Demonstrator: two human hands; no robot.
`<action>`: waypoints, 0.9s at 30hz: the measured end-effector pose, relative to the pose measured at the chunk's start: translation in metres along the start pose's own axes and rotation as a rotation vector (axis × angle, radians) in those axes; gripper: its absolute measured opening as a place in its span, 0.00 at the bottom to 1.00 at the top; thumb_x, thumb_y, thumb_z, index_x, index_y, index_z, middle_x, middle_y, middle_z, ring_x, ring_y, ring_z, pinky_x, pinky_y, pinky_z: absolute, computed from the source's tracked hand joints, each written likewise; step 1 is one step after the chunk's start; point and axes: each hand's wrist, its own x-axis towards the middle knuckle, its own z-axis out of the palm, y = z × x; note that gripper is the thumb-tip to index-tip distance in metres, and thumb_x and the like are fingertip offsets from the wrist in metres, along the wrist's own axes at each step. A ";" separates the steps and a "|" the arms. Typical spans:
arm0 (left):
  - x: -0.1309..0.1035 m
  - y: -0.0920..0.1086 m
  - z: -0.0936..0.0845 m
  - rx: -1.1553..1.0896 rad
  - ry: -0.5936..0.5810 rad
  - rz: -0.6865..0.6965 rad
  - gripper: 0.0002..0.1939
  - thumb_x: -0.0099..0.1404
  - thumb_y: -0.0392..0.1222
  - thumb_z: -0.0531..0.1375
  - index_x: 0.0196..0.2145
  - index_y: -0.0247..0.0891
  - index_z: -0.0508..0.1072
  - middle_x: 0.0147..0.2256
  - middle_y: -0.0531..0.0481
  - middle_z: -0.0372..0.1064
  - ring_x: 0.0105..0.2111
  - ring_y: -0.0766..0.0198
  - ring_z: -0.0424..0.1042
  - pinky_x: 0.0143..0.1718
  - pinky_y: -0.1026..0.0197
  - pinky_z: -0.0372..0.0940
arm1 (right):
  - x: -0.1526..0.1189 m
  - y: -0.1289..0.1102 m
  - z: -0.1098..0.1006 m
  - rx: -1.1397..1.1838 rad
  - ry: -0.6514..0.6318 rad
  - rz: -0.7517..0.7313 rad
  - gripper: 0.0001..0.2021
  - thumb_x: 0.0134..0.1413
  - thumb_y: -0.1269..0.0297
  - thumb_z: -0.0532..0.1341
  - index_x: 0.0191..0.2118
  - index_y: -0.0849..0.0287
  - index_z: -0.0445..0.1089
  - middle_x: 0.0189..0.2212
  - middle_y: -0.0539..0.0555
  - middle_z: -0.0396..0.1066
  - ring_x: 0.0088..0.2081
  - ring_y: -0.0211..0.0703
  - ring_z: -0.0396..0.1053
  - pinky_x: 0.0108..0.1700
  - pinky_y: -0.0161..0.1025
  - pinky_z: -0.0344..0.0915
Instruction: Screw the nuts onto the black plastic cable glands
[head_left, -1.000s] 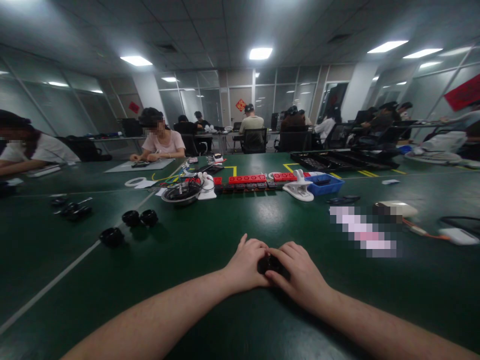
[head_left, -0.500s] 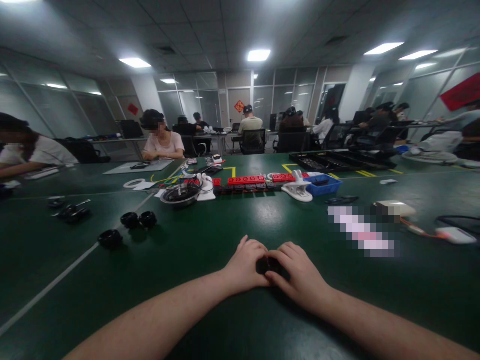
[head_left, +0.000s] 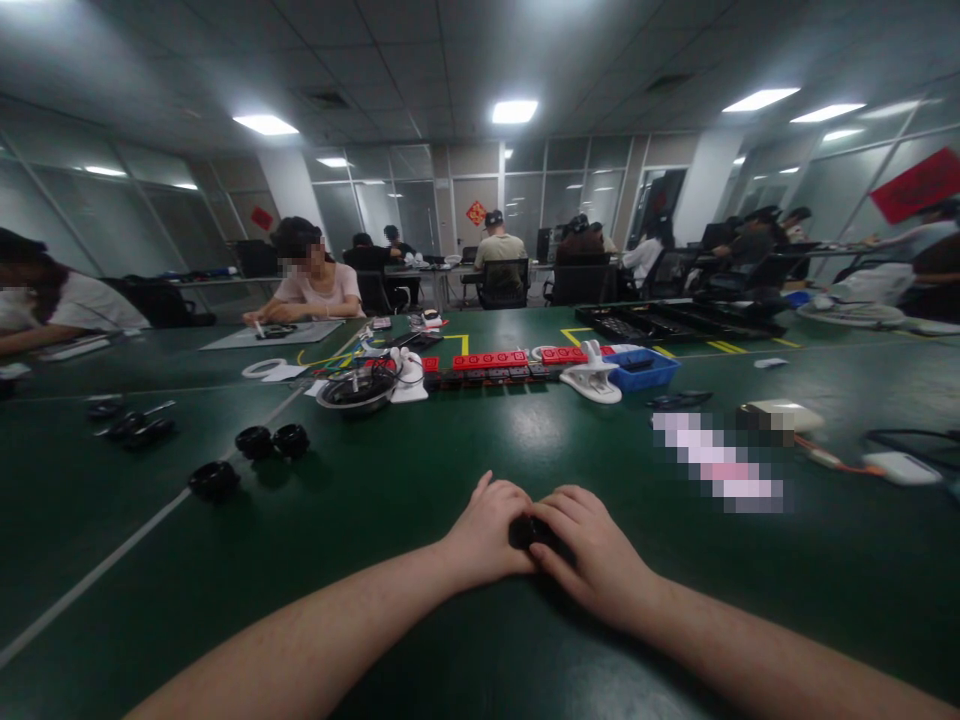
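On the green table (head_left: 360,530) in front of me, both hands are closed around a small black part (head_left: 522,532). My left hand (head_left: 489,530) grips it from the left, with one finger raised a little. My right hand (head_left: 592,548) wraps over it from the right, thumb below and fingers above. Most of the part is hidden, so its exact kind does not show. To the left stand several round black parts: one black part (head_left: 214,480) nearest me and two beside each other, a black part (head_left: 255,442) and another black part (head_left: 292,440).
Beyond my hands lie a row of red blocks (head_left: 490,361), a round tray (head_left: 352,400), a white clamp (head_left: 592,380) and a blue bin (head_left: 646,370). More black parts (head_left: 142,430) lie far left. A pale device (head_left: 780,415) with a cable is at right. Several people sit beyond.
My hands stay around the black part, with only slight finger movement. The view has shifted a little. A person across the table has raised a hand over the grey mat.
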 end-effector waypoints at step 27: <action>0.000 0.001 -0.002 0.035 -0.021 -0.017 0.16 0.45 0.47 0.64 0.30 0.38 0.67 0.35 0.51 0.64 0.42 0.59 0.62 0.55 0.44 0.39 | -0.003 0.001 -0.007 -0.041 0.011 -0.137 0.12 0.51 0.62 0.54 0.42 0.54 0.67 0.44 0.56 0.63 0.49 0.49 0.56 0.52 0.53 0.51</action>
